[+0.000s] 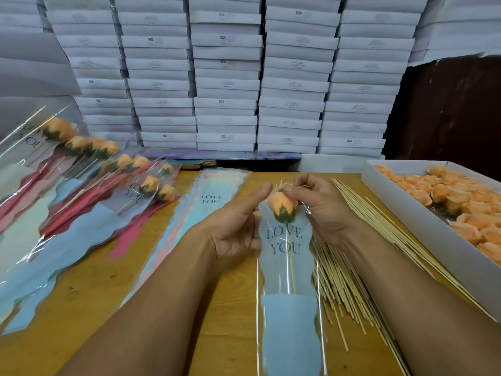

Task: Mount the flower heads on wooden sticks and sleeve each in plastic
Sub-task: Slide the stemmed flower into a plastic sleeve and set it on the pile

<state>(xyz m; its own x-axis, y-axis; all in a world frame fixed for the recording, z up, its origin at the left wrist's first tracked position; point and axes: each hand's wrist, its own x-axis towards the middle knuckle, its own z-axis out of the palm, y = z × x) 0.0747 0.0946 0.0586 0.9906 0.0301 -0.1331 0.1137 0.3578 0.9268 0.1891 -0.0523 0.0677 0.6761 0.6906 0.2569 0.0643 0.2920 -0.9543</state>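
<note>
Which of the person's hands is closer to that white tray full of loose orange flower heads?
The right. The right hand holds the sleeve's top edge beside the stick pile, toward the tray. The left hand grips the sleeve's far side, with the sleeved flower between.

Small packing workshop / stockroom for gift flowers. Back wall hidden by stacked flat white boxes (225,77), many stamped "SGS". Wooden counter (89,289) set up as assembly line w/ bulk supplies: tray of peach flower heads (444,196) at right, heap of wooden sticks (349,280), pile of "LOVE YOU" plastic sleeves (208,202), finished sleeved flowers (89,169) stacked at left.
</note>
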